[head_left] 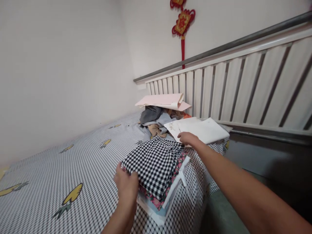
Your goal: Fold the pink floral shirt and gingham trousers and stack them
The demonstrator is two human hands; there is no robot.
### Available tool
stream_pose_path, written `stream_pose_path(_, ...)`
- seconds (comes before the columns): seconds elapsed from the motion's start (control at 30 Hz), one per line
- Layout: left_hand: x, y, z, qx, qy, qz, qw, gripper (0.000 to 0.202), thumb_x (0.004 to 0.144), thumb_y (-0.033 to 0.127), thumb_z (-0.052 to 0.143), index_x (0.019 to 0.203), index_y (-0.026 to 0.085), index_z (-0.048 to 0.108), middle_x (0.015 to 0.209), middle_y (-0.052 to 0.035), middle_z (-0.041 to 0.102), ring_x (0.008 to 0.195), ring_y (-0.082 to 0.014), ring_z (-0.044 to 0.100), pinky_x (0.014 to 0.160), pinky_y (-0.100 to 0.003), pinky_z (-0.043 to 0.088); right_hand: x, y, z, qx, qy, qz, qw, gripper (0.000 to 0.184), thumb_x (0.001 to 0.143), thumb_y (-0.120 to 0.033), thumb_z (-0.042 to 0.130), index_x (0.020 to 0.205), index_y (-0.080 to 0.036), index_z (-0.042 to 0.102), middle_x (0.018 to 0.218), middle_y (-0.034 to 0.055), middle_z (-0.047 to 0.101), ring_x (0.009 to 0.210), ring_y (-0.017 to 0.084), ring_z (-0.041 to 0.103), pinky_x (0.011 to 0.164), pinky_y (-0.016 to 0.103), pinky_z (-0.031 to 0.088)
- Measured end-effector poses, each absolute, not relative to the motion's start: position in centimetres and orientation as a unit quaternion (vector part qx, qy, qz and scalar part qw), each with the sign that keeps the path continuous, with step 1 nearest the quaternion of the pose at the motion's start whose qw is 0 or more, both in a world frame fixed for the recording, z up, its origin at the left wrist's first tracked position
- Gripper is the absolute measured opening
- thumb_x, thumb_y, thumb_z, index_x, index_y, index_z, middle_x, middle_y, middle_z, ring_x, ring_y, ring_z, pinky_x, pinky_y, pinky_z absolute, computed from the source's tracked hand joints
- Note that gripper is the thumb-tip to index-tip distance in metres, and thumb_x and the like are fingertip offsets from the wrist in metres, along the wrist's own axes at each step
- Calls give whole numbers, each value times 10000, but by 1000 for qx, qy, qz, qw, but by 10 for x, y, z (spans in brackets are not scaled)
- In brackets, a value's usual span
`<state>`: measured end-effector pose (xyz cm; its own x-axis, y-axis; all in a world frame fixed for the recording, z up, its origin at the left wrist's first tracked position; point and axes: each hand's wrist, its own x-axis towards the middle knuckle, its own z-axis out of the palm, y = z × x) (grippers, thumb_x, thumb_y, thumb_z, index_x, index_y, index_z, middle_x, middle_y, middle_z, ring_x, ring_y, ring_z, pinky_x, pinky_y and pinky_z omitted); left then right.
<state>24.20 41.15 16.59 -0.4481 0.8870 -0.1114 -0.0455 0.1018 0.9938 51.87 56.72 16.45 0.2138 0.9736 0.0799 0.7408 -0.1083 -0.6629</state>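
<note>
A folded black-and-white checked garment (pixel 153 162) with a gathered edge lies on top of a small stack of clothes. Under it show a dark pink-flowered cloth (pixel 156 202), a light blue layer and a white one with tie strings (pixel 181 175). My left hand (pixel 126 180) is at the stack's near-left corner, thumb and fingers apart against the checked cloth. Beyond the gathered edge, my right hand (pixel 188 138) is over the corner of a white sheet (pixel 204 130), its fingers pointing left and partly hidden. I see nothing held in it.
Behind the stack is a heap of crumpled clothes (pixel 152 117) with a folded pink sheet (pixel 161 99) on top. The checked bedspread (pixel 92 169) covers the bed. A white radiator (pixel 221 87) and grey pipe line the right wall, where a red knotted ornament (pixel 182 24) hangs.
</note>
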Motion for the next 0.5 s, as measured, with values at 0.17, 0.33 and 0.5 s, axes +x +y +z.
stream_pose_path(0.17,292,413,180,682,511,500,156,459,800,240,732,1237,349,648,1601,-42,387,1556,-324,99,1239,-592,-47,464,557,198,-662,-675,29,325,422,926,-372,553,1343,-396,610,1638,33,282,1474,372,257,1174,661,72)
stream_pose_path(0.33,277,428,113,741,531,328,249,389,767,348,786,1142,397,699,1504,-34,531,1558,-361,21,1162,-736,-86,423,551,163,-523,-826,35,205,595,963,-679,353,1525,-483,331,1698,-47,63,1536,382,2,1150,720,-48)
stream_pose_path(0.5,256,430,76,698,565,325,298,476,775,447,768,1239,423,664,1577,-37,439,1556,-363,-15,1166,-743,-31,431,554,91,-561,-811,129,106,636,948,-746,240,1530,-497,300,1692,-32,100,1516,445,95,1102,797,123)
